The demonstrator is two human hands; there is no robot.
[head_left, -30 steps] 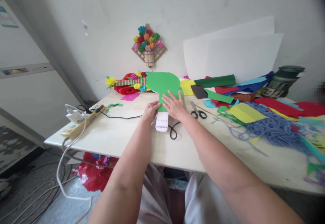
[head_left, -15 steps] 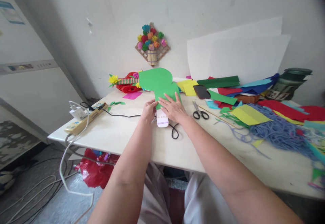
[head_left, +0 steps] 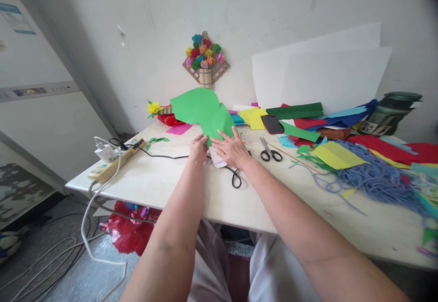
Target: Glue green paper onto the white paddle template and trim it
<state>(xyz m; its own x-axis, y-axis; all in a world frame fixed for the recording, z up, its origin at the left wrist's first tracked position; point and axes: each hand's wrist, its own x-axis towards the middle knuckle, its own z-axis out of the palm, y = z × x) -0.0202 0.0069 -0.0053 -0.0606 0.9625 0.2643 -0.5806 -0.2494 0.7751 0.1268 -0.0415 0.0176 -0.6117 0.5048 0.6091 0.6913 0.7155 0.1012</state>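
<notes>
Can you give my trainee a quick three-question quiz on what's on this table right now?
1. True or false: the scissors lie to the right of the right hand.
2. What colour is the paper shape both hands touch?
3. Which lies nearest the left hand? A phone, B black cable, C blue yarn.

Key: 1 true. 2 green. 3 B.

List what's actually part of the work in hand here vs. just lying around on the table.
In hand:
- green paper cutout, lifted at its lower end
- white paper piece under it
- left hand on the cutout's lower edge
- right hand pressing on both

Lying about:
- scissors
- phone
- blue yarn pile
- yellow sheet
- power strip
</notes>
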